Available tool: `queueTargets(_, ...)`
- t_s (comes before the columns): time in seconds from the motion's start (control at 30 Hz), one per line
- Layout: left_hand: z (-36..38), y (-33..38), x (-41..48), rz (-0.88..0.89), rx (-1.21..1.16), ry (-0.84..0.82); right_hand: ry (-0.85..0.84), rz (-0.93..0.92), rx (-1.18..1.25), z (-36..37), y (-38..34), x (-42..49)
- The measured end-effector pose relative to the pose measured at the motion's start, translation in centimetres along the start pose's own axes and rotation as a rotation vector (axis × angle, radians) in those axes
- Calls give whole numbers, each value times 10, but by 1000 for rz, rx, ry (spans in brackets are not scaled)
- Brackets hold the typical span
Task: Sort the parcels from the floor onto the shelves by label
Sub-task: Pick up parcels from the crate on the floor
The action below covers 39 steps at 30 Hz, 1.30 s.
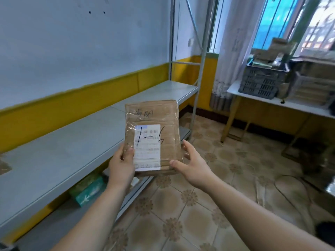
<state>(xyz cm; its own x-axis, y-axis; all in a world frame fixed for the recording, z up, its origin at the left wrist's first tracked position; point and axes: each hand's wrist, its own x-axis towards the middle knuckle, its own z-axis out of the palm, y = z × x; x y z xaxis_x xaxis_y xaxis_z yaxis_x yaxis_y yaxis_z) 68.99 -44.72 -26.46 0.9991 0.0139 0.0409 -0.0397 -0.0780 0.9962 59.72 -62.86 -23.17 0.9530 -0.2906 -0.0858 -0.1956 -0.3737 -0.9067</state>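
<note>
A flat brown cardboard parcel [163,120] wrapped in clear tape is held up in front of me, label side facing me. Its white label [147,147] has "1-6" written across it in black marker. My left hand [122,165] grips the parcel's lower left edge, thumb on the front. My right hand [190,165] holds the lower right corner, thumb under the bottom edge. The grey metal shelf [59,151] runs along the wall to my left, at about the parcel's height.
A teal box [88,191] lies on the lower shelf level. A brown parcel corner [3,167] shows at the far left of the shelf. A white table [282,102] at the right carries a dark crate [261,82] and boxes. Patterned floor tiles lie below.
</note>
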Motion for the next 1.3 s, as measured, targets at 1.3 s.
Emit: queueTargets(1.3, -55, -207, 58, -634, 209, 516, -804, 127, -338, 184, 122, 198)
